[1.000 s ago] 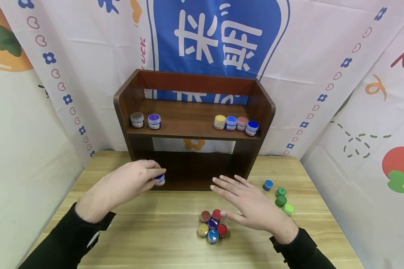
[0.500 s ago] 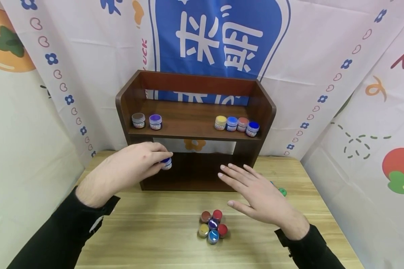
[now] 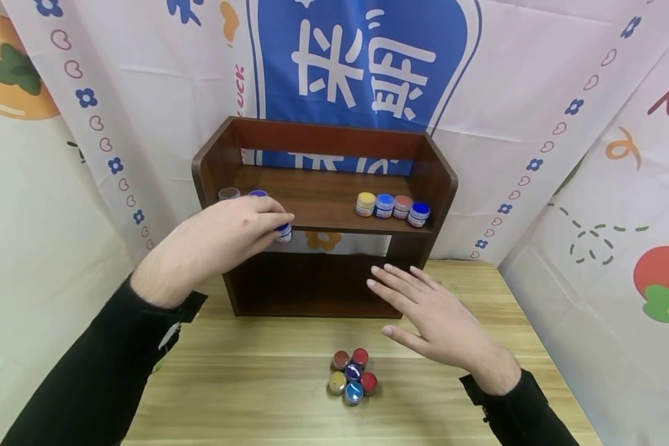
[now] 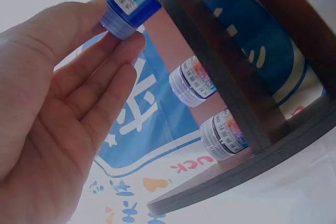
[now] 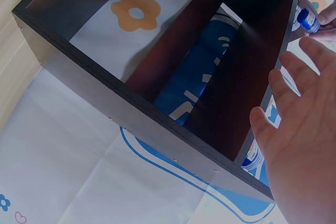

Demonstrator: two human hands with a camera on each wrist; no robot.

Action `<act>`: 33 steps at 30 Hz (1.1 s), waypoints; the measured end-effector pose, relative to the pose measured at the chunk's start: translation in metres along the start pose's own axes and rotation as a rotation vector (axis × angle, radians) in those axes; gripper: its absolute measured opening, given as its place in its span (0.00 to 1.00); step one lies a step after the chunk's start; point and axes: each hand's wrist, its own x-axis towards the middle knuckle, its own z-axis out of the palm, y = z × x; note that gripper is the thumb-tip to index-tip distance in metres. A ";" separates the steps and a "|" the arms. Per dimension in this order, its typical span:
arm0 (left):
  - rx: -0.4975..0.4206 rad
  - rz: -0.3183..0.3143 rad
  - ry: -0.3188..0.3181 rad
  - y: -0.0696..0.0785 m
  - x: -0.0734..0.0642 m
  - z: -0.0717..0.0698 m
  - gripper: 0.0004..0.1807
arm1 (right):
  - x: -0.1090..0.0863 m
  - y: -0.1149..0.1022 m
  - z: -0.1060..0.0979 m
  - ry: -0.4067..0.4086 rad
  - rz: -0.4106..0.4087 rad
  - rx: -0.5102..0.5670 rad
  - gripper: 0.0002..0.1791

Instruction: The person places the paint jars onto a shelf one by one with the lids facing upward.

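My left hand [image 3: 223, 241] pinches a small blue paint jar [image 3: 284, 234] by its lid, between thumb and fingertips. In the left wrist view this paint jar [image 4: 130, 2] is held close to the edge of the upper shelf. Just beyond that hand stand a grey-lidded jar [image 3: 229, 193] and a purple-lidded jar [image 3: 258, 192], both partly covered by it in the head view. My right hand [image 3: 437, 319], fingers straight and spread, hovers before the right side of the dark wooden shelf unit [image 3: 323, 220] and holds nothing.
On the upper shelf's right stand yellow [image 3: 365, 204], light blue [image 3: 384, 205], reddish [image 3: 402, 207] and dark blue [image 3: 419, 214] jars. A cluster of several jars, including a blue one [image 3: 354, 393], sits on the wooden table [image 3: 245, 384]. Printed cloth [image 3: 496, 124] hangs behind.
My left hand has lifted the blue paint jar from the lower shelf's left end to the upper shelf's edge. My right hand has shifted up and right, now covering the green-lidded jars.
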 end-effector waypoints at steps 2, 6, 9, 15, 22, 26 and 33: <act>0.004 -0.016 -0.002 -0.002 0.006 -0.003 0.24 | -0.001 0.000 -0.001 -0.001 0.001 0.000 0.42; 0.011 -0.060 0.002 -0.009 0.017 -0.005 0.24 | -0.001 0.000 -0.001 0.000 0.002 0.002 0.42; 0.019 -0.098 0.003 -0.014 0.024 -0.007 0.23 | -0.001 0.000 0.000 -0.002 0.002 0.009 0.42; 0.011 -0.133 -0.007 -0.022 0.033 -0.008 0.21 | -0.001 -0.001 0.001 -0.014 0.004 0.021 0.42; -0.009 -0.147 -0.024 -0.027 0.032 -0.006 0.20 | -0.002 -0.001 0.003 -0.014 0.001 0.024 0.42; 0.005 -0.171 -0.030 -0.029 0.032 -0.005 0.19 | -0.002 0.000 0.005 -0.007 -0.002 0.019 0.41; 0.015 -0.212 -0.039 -0.031 0.033 -0.003 0.18 | -0.002 -0.001 0.007 -0.015 -0.003 0.031 0.42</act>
